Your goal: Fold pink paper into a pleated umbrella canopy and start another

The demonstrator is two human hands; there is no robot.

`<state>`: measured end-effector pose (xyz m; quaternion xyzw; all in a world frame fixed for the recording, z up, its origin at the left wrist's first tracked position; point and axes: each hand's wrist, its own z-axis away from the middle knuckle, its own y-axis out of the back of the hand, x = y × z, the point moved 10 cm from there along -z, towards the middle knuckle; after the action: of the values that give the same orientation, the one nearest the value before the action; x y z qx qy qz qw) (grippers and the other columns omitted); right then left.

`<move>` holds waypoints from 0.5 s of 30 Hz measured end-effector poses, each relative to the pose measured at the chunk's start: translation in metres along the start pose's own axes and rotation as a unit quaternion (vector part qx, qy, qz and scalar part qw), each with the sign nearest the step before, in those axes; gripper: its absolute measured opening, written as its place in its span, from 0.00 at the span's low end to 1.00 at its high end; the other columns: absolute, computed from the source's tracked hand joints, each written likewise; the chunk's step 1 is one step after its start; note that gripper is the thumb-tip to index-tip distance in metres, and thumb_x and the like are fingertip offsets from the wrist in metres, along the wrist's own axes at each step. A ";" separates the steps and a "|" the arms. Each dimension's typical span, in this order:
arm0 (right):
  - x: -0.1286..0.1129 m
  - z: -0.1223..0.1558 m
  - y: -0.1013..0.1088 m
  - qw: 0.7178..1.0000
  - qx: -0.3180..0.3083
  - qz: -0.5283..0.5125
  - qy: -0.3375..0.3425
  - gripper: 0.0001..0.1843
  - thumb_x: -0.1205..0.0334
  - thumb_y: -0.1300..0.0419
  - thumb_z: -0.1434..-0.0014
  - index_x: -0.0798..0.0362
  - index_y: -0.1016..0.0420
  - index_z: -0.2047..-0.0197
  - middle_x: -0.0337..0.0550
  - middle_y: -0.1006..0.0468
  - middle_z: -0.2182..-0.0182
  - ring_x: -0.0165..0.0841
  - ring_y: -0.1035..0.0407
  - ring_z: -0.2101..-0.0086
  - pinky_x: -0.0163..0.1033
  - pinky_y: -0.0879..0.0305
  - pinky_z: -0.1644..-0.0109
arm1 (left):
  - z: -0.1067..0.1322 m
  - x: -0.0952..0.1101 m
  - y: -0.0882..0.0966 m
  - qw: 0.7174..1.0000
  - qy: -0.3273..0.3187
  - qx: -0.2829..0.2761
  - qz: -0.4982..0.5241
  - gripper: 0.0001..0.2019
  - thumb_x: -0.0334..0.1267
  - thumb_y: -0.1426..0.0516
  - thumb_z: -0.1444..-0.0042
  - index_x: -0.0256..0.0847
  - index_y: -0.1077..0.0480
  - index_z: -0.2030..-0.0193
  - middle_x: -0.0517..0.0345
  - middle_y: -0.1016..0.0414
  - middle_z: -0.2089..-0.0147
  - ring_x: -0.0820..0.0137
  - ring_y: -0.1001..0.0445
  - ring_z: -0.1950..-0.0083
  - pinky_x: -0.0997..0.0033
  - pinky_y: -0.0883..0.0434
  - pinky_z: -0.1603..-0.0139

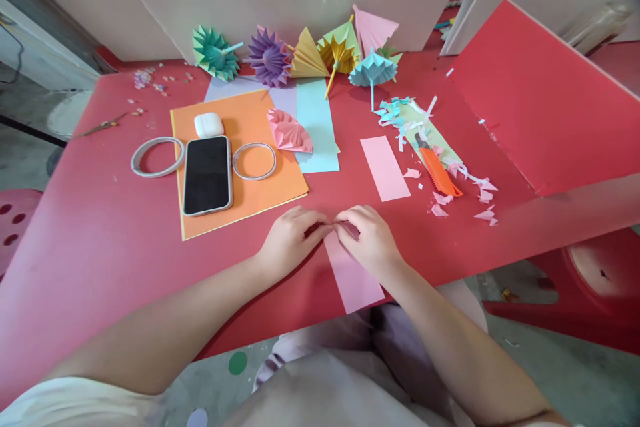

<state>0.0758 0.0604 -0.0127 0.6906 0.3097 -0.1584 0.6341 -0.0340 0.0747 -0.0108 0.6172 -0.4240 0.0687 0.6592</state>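
A long pink paper strip [353, 277] lies on the red table [100, 240], its near end hanging over the front edge. My left hand [290, 237] and my right hand [367, 237] meet at the strip's far end, fingers pinched together on the paper, which looks folded there. A second pink strip [385, 168] lies flat just beyond my right hand. A folded pink paper fan [289, 131] rests further back.
An orange sheet [250, 180] holds a phone [207, 175], a white earbud case [209, 125] and a tape ring [255, 161]; another ring [157, 157] lies to its left. An orange cutter [437, 170] sits among paper scraps. Paper umbrellas [300, 50] line the back. A red board [540, 100] leans at the right.
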 end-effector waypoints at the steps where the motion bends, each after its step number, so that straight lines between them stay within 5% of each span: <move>1: -0.001 0.000 0.001 1.000 0.008 -0.004 0.001 0.05 0.68 0.44 0.44 0.51 0.28 0.65 0.39 0.25 0.71 0.31 0.33 0.68 0.36 0.38 0.63 | 0.000 0.000 0.001 1.000 0.003 0.002 0.008 0.07 0.41 0.45 0.41 0.41 0.27 0.64 0.60 0.24 0.66 0.71 0.28 0.64 0.72 0.32 0.61; 9: -0.003 -0.001 0.004 1.000 0.006 0.004 -0.003 0.05 0.70 0.46 0.51 0.51 0.33 0.73 0.38 0.27 0.75 0.31 0.34 0.70 0.35 0.41 0.67 | 0.000 0.002 -0.003 1.000 0.003 -0.022 0.022 0.06 0.37 0.44 0.43 0.40 0.28 0.67 0.60 0.25 0.68 0.71 0.29 0.66 0.73 0.33 0.62; 15: 0.026 0.001 0.029 1.000 -0.010 0.003 -0.027 0.06 0.72 0.46 0.54 0.50 0.36 0.75 0.36 0.28 0.75 0.30 0.34 0.72 0.33 0.42 0.69 | 0.001 -0.004 -0.002 0.998 0.030 -0.024 0.053 0.07 0.39 0.45 0.42 0.41 0.29 0.68 0.60 0.25 0.68 0.72 0.29 0.65 0.74 0.33 0.63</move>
<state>0.1140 0.0656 -0.0065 0.6807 0.2920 -0.1723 0.6494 -0.0358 0.0756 -0.0147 0.5755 -0.4376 0.1116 0.6818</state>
